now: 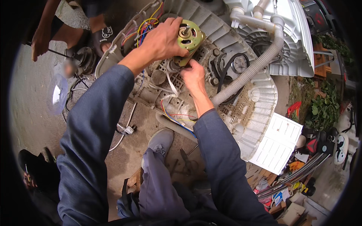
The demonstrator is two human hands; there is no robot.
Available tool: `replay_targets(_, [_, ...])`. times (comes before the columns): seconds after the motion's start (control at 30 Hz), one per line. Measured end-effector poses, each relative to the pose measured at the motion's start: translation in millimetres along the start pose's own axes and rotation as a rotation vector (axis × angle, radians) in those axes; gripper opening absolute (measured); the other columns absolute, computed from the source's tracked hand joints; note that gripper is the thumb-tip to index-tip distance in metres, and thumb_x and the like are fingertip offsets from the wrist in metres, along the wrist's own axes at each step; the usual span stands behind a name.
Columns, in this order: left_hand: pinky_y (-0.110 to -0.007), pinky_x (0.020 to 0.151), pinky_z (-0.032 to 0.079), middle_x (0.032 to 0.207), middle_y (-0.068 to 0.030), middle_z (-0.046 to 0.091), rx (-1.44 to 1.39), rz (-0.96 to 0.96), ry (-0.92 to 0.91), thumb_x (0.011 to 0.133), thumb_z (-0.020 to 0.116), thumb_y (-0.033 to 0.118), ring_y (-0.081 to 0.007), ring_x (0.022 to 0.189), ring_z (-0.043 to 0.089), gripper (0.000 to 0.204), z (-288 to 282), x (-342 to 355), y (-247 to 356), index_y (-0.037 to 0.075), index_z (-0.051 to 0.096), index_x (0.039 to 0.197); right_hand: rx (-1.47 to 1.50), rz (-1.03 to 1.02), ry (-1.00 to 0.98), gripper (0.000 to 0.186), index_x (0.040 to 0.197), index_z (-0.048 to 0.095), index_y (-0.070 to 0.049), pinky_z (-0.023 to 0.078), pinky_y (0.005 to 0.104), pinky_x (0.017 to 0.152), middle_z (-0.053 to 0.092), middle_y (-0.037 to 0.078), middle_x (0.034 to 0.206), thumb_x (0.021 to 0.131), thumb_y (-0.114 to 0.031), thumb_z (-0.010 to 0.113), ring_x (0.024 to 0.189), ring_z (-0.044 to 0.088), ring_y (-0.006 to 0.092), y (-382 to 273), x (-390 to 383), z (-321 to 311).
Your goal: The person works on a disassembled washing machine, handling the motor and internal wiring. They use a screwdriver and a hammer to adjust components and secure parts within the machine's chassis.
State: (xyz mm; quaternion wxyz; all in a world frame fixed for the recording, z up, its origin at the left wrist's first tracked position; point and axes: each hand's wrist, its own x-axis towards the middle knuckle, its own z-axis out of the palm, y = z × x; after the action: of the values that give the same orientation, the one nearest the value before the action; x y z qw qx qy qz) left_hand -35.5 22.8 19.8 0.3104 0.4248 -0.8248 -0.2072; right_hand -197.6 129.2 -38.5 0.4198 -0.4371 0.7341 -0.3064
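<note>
Head view: from here I see the left hand (163, 40) wrapped part-spread over the motor (193, 37), likely steadying it above the housing (264, 87) so the right hand (194, 78), fingers curled just beneath it, can reach in; what those hold I can't tell.

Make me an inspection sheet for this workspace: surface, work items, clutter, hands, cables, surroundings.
Surface: rough, stained floor under a ribbed plastic housing.
Work items: gold-coloured motor with its shaft showing, above the housing; grey corrugated hose to its right.
Clutter: dark tool, perhaps pliers, on the floor; mixed pile at lower right.
Hands: left hand grips the motor; right hand is just below it, fingertips partly hidden.
Cables: coloured wires at the housing's upper left; white plug on the floor.
Surroundings: another person's hand at upper left; leafy plants at right.
</note>
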Motion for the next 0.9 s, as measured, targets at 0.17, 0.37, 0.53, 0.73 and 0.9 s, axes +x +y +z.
replay_targets(0.17, [-0.046,0.103,0.047,0.125,-0.0272,0.060,0.139,0.027,-0.045,0.062,0.084,0.042,-0.0418,0.119,0.057,0.097,-0.2,11.5,10.6,-0.009,0.048,0.137,0.185,-0.027,0.448,0.053,0.138,0.057,-0.002,0.049,0.0410,0.103,0.068,0.022,0.127,0.086,-0.005,0.066,0.118,0.065,0.0338,4.9,47.4,-16.5])
replay_targets(0.37, [-0.044,0.114,0.041,0.147,-0.0260,0.046,0.020,0.018,-0.041,0.059,0.093,0.047,-0.0418,0.134,0.047,0.116,9.6,14.9,13.6,-0.006,0.039,0.147,-0.049,-0.248,0.279,0.058,0.143,0.056,-0.013,0.048,0.0388,0.106,0.066,0.020,0.132,0.086,-0.012,0.071,0.125,0.062,0.0342,5.3,91.0,-42.7])
replay_targets(0.53, [-0.042,0.111,0.044,0.148,-0.0233,0.045,0.031,-0.054,-0.141,0.065,0.085,0.035,-0.0390,0.132,0.049,0.102,-1.8,16.1,17.2,-0.006,0.040,0.147,-0.053,-0.315,0.246,0.048,0.136,0.063,-0.013,0.049,0.0391,0.102,0.068,0.018,0.129,0.089,-0.006,0.065,0.122,0.064,0.0349,-10.5,95.3,-40.5])
replay_targets(0.73, [-0.042,0.111,0.044,0.149,-0.0227,0.045,0.009,-0.061,-0.163,0.065,0.086,0.034,-0.0386,0.133,0.050,0.100,-3.3,15.2,18.0,-0.006,0.042,0.146,-0.079,-0.340,0.268,0.047,0.128,0.066,-0.009,0.052,0.0434,0.099,0.070,0.023,0.117,0.084,0.002,0.056,0.113,0.066,0.0411,-14.6,93.2,-44.9])
replay_targets(0.9, [-0.042,0.112,0.044,0.152,-0.0222,0.043,0.005,-0.060,-0.194,0.064,0.087,0.032,-0.0384,0.134,0.050,0.102,-6.6,17.4,18.5,-0.003,0.041,0.148,-0.085,-0.347,0.317,0.044,0.127,0.067,-0.007,0.052,0.0436,0.097,0.069,0.025,0.117,0.086,0.000,0.056,0.111,0.066,0.0425,-15.7,90.5,-42.6])
